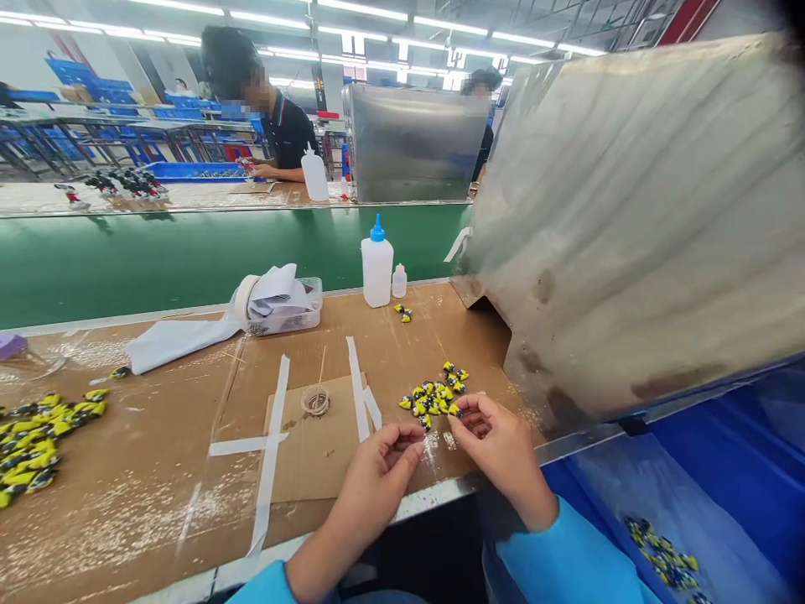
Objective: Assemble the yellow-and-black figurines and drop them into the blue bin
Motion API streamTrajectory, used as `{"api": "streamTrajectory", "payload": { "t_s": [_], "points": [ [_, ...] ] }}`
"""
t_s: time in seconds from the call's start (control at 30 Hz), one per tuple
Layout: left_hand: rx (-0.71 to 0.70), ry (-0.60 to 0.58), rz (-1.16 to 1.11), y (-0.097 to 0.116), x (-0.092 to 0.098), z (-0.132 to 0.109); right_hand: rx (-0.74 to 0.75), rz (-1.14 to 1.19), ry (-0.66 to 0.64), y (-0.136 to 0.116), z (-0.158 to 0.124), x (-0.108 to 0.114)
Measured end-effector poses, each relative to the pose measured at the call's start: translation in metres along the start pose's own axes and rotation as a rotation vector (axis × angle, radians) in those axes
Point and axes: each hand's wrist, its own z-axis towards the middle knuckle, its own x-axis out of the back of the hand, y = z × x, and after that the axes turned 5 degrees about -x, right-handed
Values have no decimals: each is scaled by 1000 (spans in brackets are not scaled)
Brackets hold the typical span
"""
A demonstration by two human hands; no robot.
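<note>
On the brown workbench (144,537), left hand (377,478) and right hand (496,445) curl inward, grip unclear, beside yellow-and-black figurines (433,394).

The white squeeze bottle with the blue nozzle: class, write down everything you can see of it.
The white squeeze bottle looks like plastic, with a tapered blue nozzle. It stands upright near the far edge of the brown workbench, beside a much smaller bottle, with the green belt behind it. Only the bench appears to touch it.
</note>
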Motion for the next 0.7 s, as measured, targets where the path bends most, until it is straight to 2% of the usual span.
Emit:
{"api": "streamTrajectory", "payload": {
  "t_s": [0.17,0.3,0.5,0.7],
  "points": [
    [120,39,-377,-1,-6,5,256,22,-177,-25,-15,-3],
    [177,34,-484,-3,-2,3,317,85,-261,-27,-17,-10],
    [218,-58,-664,-2,0,-3,315,91,-180,-18,-22,-18],
    [200,-115,-660,1,-5,0,273,98,-145,-17,-21,-20]
  ]
}}
